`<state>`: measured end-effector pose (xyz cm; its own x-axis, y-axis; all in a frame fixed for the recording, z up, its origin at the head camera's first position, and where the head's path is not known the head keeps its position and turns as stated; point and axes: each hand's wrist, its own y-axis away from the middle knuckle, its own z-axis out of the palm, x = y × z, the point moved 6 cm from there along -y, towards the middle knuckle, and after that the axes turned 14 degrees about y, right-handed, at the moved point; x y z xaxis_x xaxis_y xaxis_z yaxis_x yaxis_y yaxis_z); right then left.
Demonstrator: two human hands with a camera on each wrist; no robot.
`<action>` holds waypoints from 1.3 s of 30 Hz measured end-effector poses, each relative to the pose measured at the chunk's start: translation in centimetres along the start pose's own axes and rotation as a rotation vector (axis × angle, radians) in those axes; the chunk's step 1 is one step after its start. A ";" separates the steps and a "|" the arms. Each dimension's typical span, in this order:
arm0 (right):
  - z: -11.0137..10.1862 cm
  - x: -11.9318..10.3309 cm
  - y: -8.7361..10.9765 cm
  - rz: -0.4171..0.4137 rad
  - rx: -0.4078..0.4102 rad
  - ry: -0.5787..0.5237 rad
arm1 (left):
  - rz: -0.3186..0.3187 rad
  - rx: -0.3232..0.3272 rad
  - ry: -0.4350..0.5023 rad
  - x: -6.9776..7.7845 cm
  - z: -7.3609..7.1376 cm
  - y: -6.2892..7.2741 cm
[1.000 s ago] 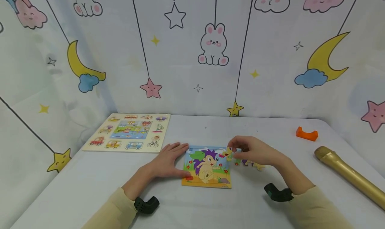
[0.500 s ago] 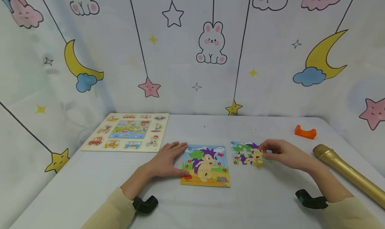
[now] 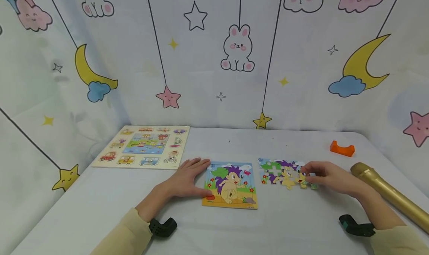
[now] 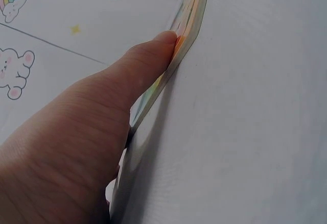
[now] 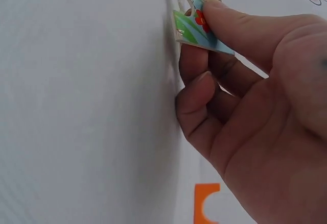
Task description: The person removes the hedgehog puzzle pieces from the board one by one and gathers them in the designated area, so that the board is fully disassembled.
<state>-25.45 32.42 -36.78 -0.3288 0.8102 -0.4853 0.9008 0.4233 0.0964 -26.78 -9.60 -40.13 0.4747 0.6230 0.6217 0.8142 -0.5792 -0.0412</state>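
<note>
A square hedgehog picture board (image 3: 231, 188) lies on the white table. My left hand (image 3: 187, 178) is spread at its left side, the thumb resting on the board's lower left corner. In the left wrist view that thumb (image 4: 148, 58) lies straight along the board's edge (image 4: 196, 20). Right of the board are several jigsaw pieces (image 3: 287, 178), partly joined, with gaps between them. My right hand (image 3: 330, 177) is at their right end. Seen from the right wrist, thumb and fingers pinch a jigsaw piece (image 5: 196, 27) with a red flower on green and blue.
A larger vehicle puzzle board (image 3: 142, 162) lies at the back left. An orange notched block (image 3: 342, 149) is at the back right, with a gold microphone (image 3: 385, 191) in front of it. A patterned cloth (image 3: 207, 72) hangs behind the table.
My right hand has moved right, away from the hedgehog board, along the row of jigsaw pieces. More pieces now show there, lying together. The left hand has stayed in place.
</note>
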 end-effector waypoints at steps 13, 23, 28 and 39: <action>0.1 -0.1 0.0 0.000 0.087 0.122 | -0.009 -0.006 0.008 -0.2 0.1 0.1; -0.4 0.6 1.0 -0.002 0.046 0.137 | -0.007 -0.005 0.004 -0.1 0.0 0.1; -0.3 0.6 1.1 -0.035 0.030 0.111 | -0.003 -0.004 0.005 -0.1 -0.1 0.0; -0.4 0.6 1.1 -0.048 0.069 0.113 | 0.004 -0.004 0.007 0.0 -0.1 0.0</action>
<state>-24.83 33.56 -36.61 -0.3987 0.8318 -0.3862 0.8993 0.4371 0.0131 -26.80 -9.59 -40.06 0.4757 0.6172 0.6267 0.8109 -0.5838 -0.0405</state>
